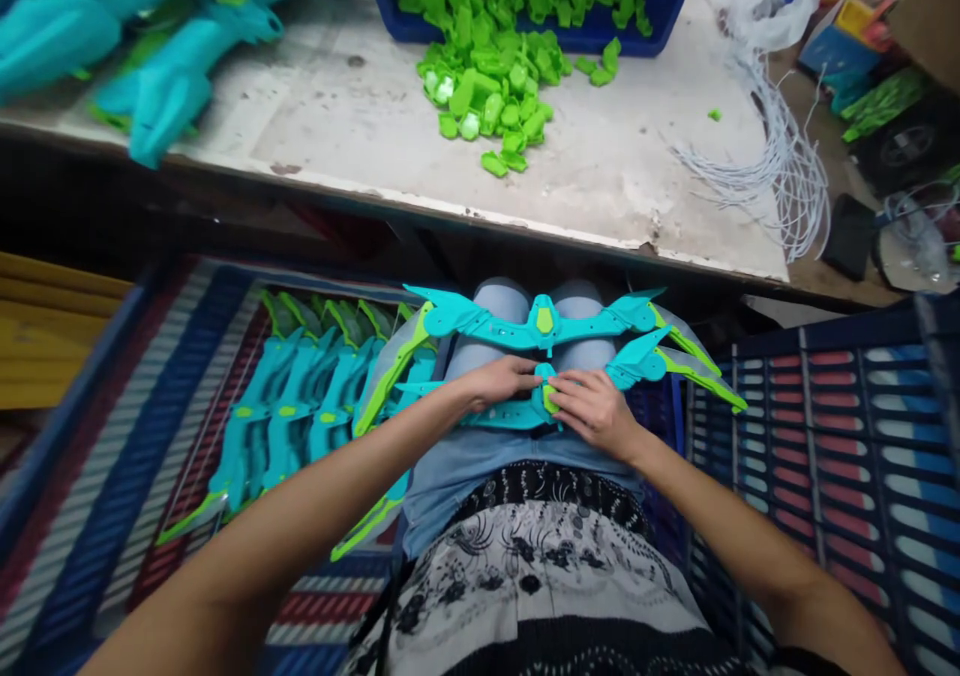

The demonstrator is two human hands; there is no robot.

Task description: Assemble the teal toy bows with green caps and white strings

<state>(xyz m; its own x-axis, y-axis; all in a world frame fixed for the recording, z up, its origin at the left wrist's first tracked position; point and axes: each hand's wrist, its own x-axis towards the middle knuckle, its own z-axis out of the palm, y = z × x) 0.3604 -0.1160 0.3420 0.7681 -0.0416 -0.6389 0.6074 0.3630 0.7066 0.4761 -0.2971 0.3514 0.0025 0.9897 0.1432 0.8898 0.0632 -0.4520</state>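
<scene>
Two teal toy bows with lime-green limb tips lie across my lap. The farther toy bow (487, 330) has a green piece in its middle and no hand on it. On the nearer toy bow (506, 418), my left hand (499, 381) grips the centre from the left, fingers pressed together. My right hand (596, 411) presses its fingertips on the small green plastic piece (550, 399) at that bow's centre. The fingers partly cover this piece, so I cannot tell how firmly it sits.
A blue bin (660, 41) spills a heap of green plastic pieces (495, 96) onto the worktable (315, 126). Teal parts (172, 76) lie at its left, white strings (787, 176) at its right. Several finished-looking bows (281, 411) fill the left crate; a slatted dark-blue crate (825, 436) stands right.
</scene>
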